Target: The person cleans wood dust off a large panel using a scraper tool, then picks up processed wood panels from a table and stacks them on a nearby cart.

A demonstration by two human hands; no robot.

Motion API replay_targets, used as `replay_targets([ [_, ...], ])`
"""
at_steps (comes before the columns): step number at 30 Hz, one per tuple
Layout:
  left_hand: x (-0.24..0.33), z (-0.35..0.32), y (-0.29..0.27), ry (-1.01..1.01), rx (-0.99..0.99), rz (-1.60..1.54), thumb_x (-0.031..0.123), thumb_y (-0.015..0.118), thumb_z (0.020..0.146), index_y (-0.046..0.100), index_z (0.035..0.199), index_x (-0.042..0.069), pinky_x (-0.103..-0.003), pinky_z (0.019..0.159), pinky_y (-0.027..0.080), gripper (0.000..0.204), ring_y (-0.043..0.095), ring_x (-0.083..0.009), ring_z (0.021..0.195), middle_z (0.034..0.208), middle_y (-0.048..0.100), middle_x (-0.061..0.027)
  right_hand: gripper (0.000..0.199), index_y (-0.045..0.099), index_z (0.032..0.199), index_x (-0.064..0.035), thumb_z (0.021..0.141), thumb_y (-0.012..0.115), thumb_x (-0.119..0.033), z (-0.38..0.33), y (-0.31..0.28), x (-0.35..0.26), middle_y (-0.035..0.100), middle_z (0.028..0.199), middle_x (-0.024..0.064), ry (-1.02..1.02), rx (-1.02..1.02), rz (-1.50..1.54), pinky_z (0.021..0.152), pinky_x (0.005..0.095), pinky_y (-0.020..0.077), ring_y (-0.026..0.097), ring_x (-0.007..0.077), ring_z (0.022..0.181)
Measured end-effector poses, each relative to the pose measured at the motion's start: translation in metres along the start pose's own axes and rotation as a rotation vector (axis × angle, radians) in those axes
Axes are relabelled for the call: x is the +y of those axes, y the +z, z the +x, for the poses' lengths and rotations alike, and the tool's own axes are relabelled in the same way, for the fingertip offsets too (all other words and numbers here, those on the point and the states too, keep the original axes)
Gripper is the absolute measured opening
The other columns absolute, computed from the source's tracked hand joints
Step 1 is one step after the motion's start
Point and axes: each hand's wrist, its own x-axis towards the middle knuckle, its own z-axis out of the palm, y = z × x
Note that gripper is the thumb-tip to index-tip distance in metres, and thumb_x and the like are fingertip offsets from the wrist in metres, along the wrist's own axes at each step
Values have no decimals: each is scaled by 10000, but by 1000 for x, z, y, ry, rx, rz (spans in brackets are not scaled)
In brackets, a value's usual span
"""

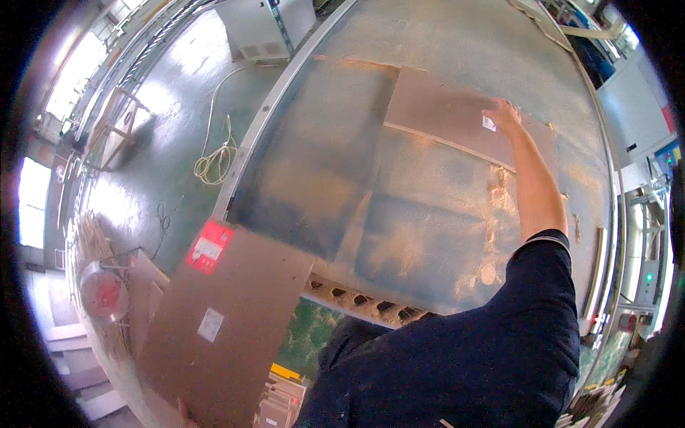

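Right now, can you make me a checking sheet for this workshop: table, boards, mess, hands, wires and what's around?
Surface: grey table, dusty.
Job's things: brown board lying on the table; red-labelled board at the lower left.
Clutter: sawdust on the table; board pieces below.
Hands: right hand touching the brown board by its white label; left hand, barely seen, at the red-labelled board's lower edge.
Cables: pale cable looped on the green floor.
Surroundings: white cabinet beyond the table's left edge.
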Motion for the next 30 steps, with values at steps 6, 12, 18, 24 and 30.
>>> replay_targets([
  [6, 45, -39, -54, 9, 132, 464, 356, 568, 869, 523, 1185, 55, -396, 873, 361, 439, 466, -242, 1015, 1116, 530, -85, 757, 478, 1331, -147, 700, 692, -507, 23, 8, -4, 456, 1365, 137, 34, -75, 85, 1053, 440, 323, 406, 322, 1281],
  [12, 9, -44, -40, -160, 16, 737, 308, 627, 856, 527, 1143, 69, -371, 818, 362, 387, 464, -226, 947, 1050, 532, -71, 1010, 356, 1411, -87, 601, 759, -536, 13, -14, -18, 389, 1418, 183, -111, -198, 18, 1087, 451, 284, 332, 337, 1334],
  [18, -104, -51, -4, -210, -154, 472, 212, 633, 878, 567, 818, 37, -318, 532, 361, 197, 435, -143, 587, 689, 507, -10, 1092, 325, 1415, -69, 556, 799, -549, -11, -17, -17, 358, 1412, 258, -266, -224, -29, 1091, 482, 286, 297, 420, 1334],
  [24, -221, -34, 3, -293, -217, 471, 219, 637, 857, 582, 910, 10, -347, 607, 405, 223, 505, -184, 701, 812, 560, -56, 1035, 355, 1379, -21, 602, 803, -537, -80, -30, -18, 456, 1308, 268, -348, -103, -11, 1048, 492, 347, 390, 421, 1260],
  [30, -314, 1, -6, -276, -282, 452, 226, 642, 835, 597, 1002, -18, -377, 682, 449, 299, 575, -225, 814, 936, 613, -102, 985, 398, 1349, -18, 605, 814, -511, -107, -27, -20, 503, 1259, 248, -310, -112, 51, 1014, 498, 372, 438, 400, 1215],
])
